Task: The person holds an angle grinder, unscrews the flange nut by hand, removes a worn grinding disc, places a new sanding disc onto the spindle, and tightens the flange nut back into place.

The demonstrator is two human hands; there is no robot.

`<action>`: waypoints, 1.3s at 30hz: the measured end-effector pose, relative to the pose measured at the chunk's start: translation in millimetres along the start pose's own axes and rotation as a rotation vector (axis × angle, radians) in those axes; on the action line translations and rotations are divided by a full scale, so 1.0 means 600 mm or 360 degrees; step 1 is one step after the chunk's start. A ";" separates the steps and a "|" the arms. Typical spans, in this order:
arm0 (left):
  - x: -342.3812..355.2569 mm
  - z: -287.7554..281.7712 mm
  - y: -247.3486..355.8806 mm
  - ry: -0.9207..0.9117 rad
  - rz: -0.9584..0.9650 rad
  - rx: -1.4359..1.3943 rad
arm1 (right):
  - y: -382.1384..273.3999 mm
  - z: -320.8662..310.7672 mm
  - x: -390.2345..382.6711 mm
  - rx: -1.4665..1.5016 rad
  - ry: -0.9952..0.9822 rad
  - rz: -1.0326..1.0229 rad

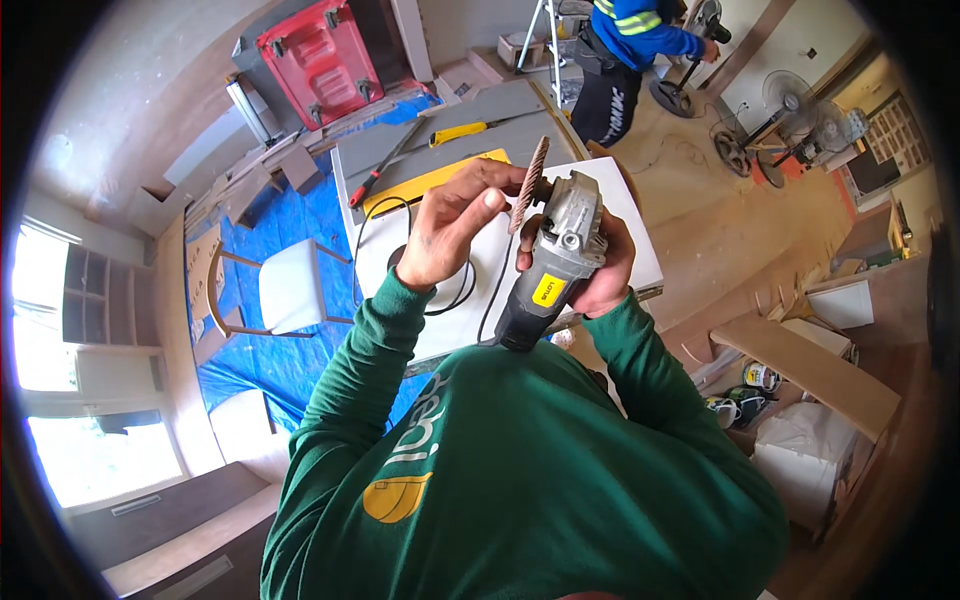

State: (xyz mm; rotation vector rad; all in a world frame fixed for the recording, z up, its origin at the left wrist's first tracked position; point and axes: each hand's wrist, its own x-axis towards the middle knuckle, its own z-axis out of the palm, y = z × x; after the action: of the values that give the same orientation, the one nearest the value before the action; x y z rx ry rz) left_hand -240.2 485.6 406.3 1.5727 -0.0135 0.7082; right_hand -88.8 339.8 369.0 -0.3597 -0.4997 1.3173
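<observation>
An angle grinder (pixel 555 265) with a grey metal head, dark body and yellow label is held up above the white table. My right hand (pixel 608 268) wraps around its head from the right. On the grinder's head sits a reddish-brown flap disc (pixel 530 185), seen nearly edge-on. From the left, my left hand (pixel 450 218) reaches to the disc with bent fingers; some fingertips are hidden behind the disc, and the thumb sticks up beside it. The butt of the grinder rests near my green shirt. A black cord (pixel 460 295) loops over the white tabletop (pixel 425 335).
Beyond lie a yellow level (pixel 430 187), a red-handled tool (pixel 366 188) and a yellow-handled tool (pixel 458 133). A white chair (pixel 290 287) stands on blue sheeting at left. Another person (pixel 615 60) in blue stands far right, near several fans (pixel 790 98). Boards and boxes fill the right side.
</observation>
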 end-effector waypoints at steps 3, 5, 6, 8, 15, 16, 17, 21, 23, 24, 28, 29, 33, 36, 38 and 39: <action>-0.009 0.004 -0.008 -0.0038 0.0176 0.0225 | -0.002 -0.007 -0.003 0.0041 -0.0013 -0.0005; -0.011 0.024 0.004 0.0086 0.0258 0.0393 | 0.002 -0.011 -0.005 0.0124 0.0156 -0.0013; -0.011 0.029 0.003 0.0124 0.0276 0.0488 | 0.005 -0.017 -0.009 0.0202 0.0094 0.0023; -0.012 0.036 0.003 0.0198 0.0313 0.0680 | 0.005 -0.024 -0.009 0.0167 0.0097 0.0008; -0.019 0.066 0.035 0.0307 0.0263 0.0993 | 0.004 -0.033 -0.021 0.0157 0.0231 -0.0053; -0.020 0.075 0.045 0.0353 0.0180 0.0946 | 0.006 -0.030 -0.022 0.0160 0.0217 -0.0067; -0.021 0.078 0.051 0.0360 0.0152 0.0928 | 0.007 -0.025 -0.022 0.0163 0.0204 -0.0082; -0.027 0.080 0.056 0.0378 0.0117 0.1000 | 0.000 0.000 -0.021 0.0171 0.0003 -0.0081; -0.029 0.080 0.050 0.0391 0.0235 0.1107 | 0.004 -0.003 -0.022 0.0260 -0.0113 -0.0126; -0.032 0.080 0.040 0.0402 0.0343 0.1153 | 0.006 -0.005 -0.023 0.0305 -0.0172 -0.0147; -0.040 0.083 0.036 0.0420 0.0455 0.1180 | 0.008 -0.015 -0.023 0.0296 -0.0280 -0.0166; -0.040 0.084 0.035 0.0427 0.0474 0.1148 | 0.009 -0.018 -0.024 0.0313 -0.0246 -0.0159; -0.043 0.078 0.032 0.0405 0.0595 0.1050 | 0.016 -0.023 -0.034 0.0304 -0.0093 -0.0226; -0.049 0.092 0.030 0.0485 0.0705 0.1081 | 0.021 -0.044 -0.039 0.0551 -0.0268 -0.0245; -0.053 0.103 0.040 0.0528 0.0612 0.1001 | 0.026 -0.049 -0.042 0.0813 -0.0288 -0.0238; -0.054 0.106 0.043 0.0549 0.0566 0.0959 | 0.025 -0.049 -0.044 0.0835 -0.0246 -0.0222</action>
State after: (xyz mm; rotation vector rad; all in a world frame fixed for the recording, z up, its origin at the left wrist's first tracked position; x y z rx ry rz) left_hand -249.8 411.0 417.7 2.0201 0.1961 1.3482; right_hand -89.8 318.5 332.7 0.2096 -0.2840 1.2917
